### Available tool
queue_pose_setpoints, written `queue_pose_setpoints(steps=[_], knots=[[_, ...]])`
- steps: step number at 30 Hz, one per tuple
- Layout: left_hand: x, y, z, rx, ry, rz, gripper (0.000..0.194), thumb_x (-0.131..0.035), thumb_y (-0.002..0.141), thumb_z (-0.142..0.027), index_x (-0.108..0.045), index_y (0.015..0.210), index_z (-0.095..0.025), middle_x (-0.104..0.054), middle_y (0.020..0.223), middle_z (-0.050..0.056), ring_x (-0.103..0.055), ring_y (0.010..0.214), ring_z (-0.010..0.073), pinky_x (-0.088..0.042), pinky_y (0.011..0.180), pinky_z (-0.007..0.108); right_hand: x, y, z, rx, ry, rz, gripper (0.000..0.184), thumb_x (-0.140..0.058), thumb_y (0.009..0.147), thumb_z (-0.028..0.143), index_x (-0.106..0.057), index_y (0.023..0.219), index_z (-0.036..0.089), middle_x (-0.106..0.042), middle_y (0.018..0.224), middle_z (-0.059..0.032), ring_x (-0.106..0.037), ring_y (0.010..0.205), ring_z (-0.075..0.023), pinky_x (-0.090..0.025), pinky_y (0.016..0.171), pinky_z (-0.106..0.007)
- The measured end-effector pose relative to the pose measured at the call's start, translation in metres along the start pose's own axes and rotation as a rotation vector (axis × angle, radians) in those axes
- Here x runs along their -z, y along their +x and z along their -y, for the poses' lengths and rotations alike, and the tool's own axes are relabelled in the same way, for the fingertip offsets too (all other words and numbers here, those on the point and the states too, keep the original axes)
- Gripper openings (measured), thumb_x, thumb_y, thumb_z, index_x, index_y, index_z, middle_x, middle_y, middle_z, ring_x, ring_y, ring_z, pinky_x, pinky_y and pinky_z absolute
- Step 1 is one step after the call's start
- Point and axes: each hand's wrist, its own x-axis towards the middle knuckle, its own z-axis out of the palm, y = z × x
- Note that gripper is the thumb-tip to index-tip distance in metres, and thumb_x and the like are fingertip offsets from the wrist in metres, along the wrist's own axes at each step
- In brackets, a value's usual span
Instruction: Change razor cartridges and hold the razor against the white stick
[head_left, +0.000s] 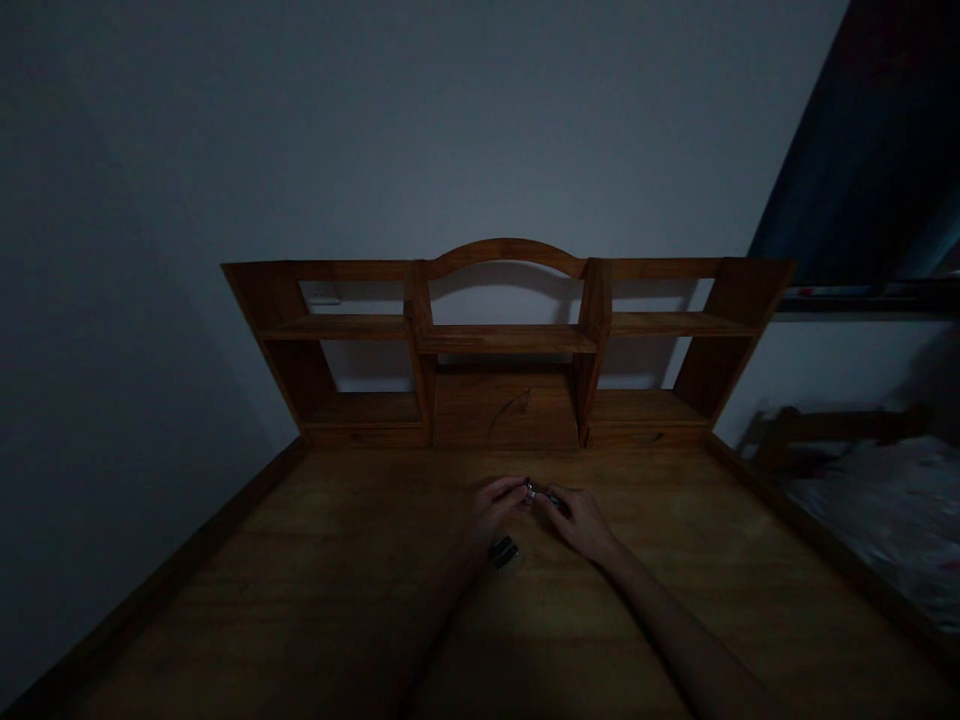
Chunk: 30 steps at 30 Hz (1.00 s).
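Both hands meet above the middle of a wooden desk in dim light. My left hand has its fingers pinched on a small shiny metal piece. My right hand is closed too, its fingertips touching the same small piece or a dark part joined to it; I cannot make out which. A small dark ribbed object lies on the desk just below my left hand, near the wrist.
A wooden hutch with open shelves and an arched top stands at the back of the desk against a pale wall. Raised wooden rims run along the desk's left and right sides. A bed with a wooden frame lies at the right.
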Motion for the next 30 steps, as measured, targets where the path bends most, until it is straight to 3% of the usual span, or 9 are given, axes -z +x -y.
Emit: queue_pose_setpoints(steps=[20,25,30], knots=[[0.000,-0.006,-0.008,0.068,-0.014,0.030,0.041,-0.079,0.065,-0.046,-0.074,0.090,-0.015,-0.073,0.091,0.010,-0.069,0.083,0.0209,-0.053,0.083,0.034,0.002,0.000,0.001,0.017,-0.012,0.018,0.036,-0.044,0.095,0.045,-0.067,0.085,0.019,-0.070,0.075,-0.0044,-0.062,0.064,-0.0167,-0.041,0.060,-0.025],[-0.001,-0.008,-0.008,0.019,0.055,-0.003,0.042,-0.079,0.065,-0.045,-0.074,0.095,-0.016,-0.073,0.096,0.010,-0.069,0.087,0.0223,-0.053,0.086,0.035,0.003,0.000,0.002,0.017,0.013,0.015,0.036,-0.044,0.094,0.045,-0.068,0.092,0.020,-0.072,0.080,-0.0055,-0.063,0.066,-0.0174,-0.042,0.062,-0.026],[-0.003,-0.012,-0.015,-0.004,0.117,-0.018,0.039,-0.079,0.066,-0.043,-0.074,0.095,-0.017,-0.074,0.095,0.009,-0.068,0.085,0.0215,-0.053,0.084,0.034,0.001,0.000,0.001,0.012,-0.010,0.019,0.037,-0.043,0.094,0.047,-0.067,0.084,0.020,-0.069,0.072,-0.0049,-0.061,0.063,-0.0173,-0.041,0.061,-0.026]])
